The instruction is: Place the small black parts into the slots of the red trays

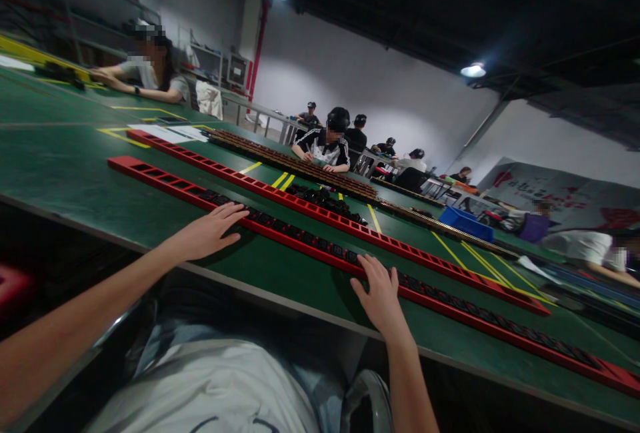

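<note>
A long red slotted strip (310,246) lies slantwise across the green table in front of me. Small black square parts (295,234) fill most of its slots, while several slots near its left end are bare. My left hand (207,230) rests on the strip left of the middle, fingers stretched out over the black parts. Farther right, my right hand (380,290) lies on the same strip with fingers spread. Neither hand grips anything. Behind it runs a second red strip (250,184) with see-through slots. Beyond that sits a pile of loose black parts (327,203).
Long brown strips (280,156) lie farther back, near white papers (167,133). A blue bin (465,222) stands at the back right. Yellow tape lines mark the green table (280,280). A person (330,143) works across from me; another person (150,73) sits at the left.
</note>
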Available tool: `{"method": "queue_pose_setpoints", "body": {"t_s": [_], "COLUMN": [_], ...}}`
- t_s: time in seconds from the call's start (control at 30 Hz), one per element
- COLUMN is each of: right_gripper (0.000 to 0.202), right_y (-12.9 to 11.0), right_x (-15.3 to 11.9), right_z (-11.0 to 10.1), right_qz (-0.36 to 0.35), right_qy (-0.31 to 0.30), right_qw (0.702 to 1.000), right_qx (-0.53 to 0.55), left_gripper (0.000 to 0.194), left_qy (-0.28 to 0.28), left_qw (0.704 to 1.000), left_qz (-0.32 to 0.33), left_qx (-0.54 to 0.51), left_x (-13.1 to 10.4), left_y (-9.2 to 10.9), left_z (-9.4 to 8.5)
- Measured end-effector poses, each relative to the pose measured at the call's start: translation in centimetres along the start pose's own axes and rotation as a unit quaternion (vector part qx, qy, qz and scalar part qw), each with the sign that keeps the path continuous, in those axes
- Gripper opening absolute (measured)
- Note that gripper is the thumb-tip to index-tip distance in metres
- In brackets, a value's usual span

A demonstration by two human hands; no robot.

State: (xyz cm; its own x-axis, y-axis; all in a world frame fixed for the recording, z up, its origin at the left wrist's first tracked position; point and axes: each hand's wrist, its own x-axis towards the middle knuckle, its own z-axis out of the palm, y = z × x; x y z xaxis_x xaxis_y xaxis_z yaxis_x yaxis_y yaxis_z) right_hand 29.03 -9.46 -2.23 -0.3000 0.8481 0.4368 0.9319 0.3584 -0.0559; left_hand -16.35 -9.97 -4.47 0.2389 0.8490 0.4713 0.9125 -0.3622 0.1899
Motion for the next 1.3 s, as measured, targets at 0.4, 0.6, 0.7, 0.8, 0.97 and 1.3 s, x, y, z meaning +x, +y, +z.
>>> {"method": "queue_pose_setpoints", "body": {"t_s": [0.4,0.6,0.7,0.8,0.97,1.3], "right_gripper": [0.045,0.043,0.042,0.041,0.042,0.040], "right_y": [0.4,0.0,-0.3,-0.5,-0.4,-0.2], "right_x": [0.0,0.0,-0.1,-0.1,0.0,0.0], "right_z": [0.5,-0.2,-0.7,-0.9,-0.8,-0.5], "right_qz": [-0.011,-0.014,-0.002,0.002,-0.022,-0.022], "right_qy": [0.020,0.038,0.045,0.051,0.043,0.051], "right_qw": [1.000,0.999,0.999,0.998,0.999,0.998], "right_qx": [0.008,-0.010,-0.023,-0.029,-0.001,0.001], "left_gripper": [0.067,0.065,0.065,0.065,0.067,0.067], "left_qy": [0.009,0.007,0.008,0.009,0.007,-0.001], "left_qw": [1.000,1.000,1.000,1.000,1.000,1.000], "left_qz": [0.002,0.001,0.004,0.005,0.001,-0.005], "left_qx": [-0.008,0.001,0.003,0.001,-0.005,-0.002], "left_x": [-0.1,0.0,0.0,0.0,0.0,-0.1], "left_y": [0.0,-0.1,-0.1,-0.1,0.1,0.2], "left_z": [0.1,0.2,0.2,0.2,0.0,-0.1]}}
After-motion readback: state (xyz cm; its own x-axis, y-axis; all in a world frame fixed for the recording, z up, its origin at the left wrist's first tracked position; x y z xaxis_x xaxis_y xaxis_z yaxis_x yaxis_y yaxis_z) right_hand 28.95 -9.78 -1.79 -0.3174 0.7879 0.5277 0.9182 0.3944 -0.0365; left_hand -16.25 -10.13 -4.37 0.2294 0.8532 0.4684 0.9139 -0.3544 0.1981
